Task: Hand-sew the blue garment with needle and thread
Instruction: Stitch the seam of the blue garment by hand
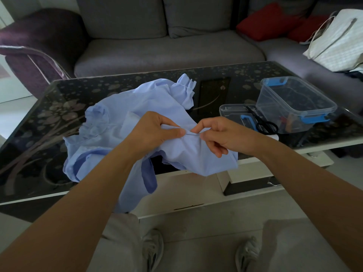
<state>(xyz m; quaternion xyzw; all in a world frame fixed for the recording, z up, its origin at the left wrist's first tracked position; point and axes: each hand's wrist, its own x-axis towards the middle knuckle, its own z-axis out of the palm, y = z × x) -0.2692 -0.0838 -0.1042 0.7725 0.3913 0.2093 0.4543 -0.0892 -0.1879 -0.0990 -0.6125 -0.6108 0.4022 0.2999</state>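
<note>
A light blue garment (121,118) lies crumpled on the dark glass table (35,118), one part hanging over the front edge toward my lap. My left hand (155,132) grips a raised fold of the fabric between thumb and fingers. My right hand (220,134) pinches the same fold just to the right, thumb and forefinger tips nearly touching the left thumb. A needle and thread are too small to make out between the fingertips.
A clear plastic box with blue clips (294,103) stands on the table's right side, with its lid (235,112) and black scissors (263,122) beside it. Behind the table is a grey sofa (167,36) with red cushions (271,20) and a white bag (337,42).
</note>
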